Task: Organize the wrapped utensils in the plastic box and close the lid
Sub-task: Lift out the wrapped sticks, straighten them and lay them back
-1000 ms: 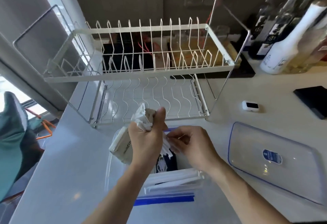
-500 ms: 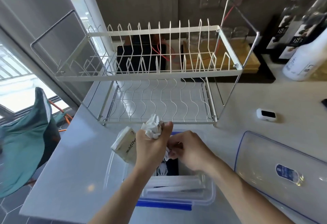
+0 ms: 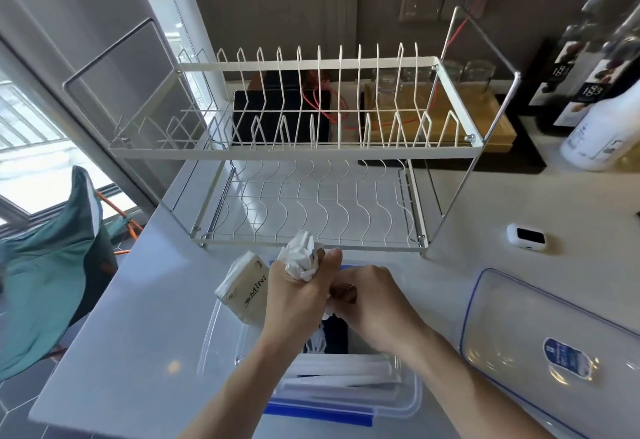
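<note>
So the left hand [image 3: 298,300] is clenching a bunch of wrapped utensils [image 3: 302,260] in its fist, paper ends sticking out the top past the thumb, right above the plastic box [image 3: 408,400] sitting on the table [image 3: 138,334]. There's also a tissue pack [image 3: 244,295] tucked against that same hand on the outer side, though I can't tell if it's really being gripped or just leaning there. The right hand [image 3: 374,303] is curling its fingers in and pinching at the lower white ends of the bunch, just beside the left.

More wrapped pieces are already lying flat inside the box near the front wall. The lid [image 3: 540,331] is off, lying on the table to the right, close to the box.

Handling-wise, I'm guessing these are really light and the paper sleeves are soft and crinkly, so they're going to slide against each other and fan out if you hold loosely. Grabbing around the middle of the bundle seems best, where the stiff utensil inside gives something to squeeze. Pinching just the loose paper ends is probably going to tear or slip.
</note>
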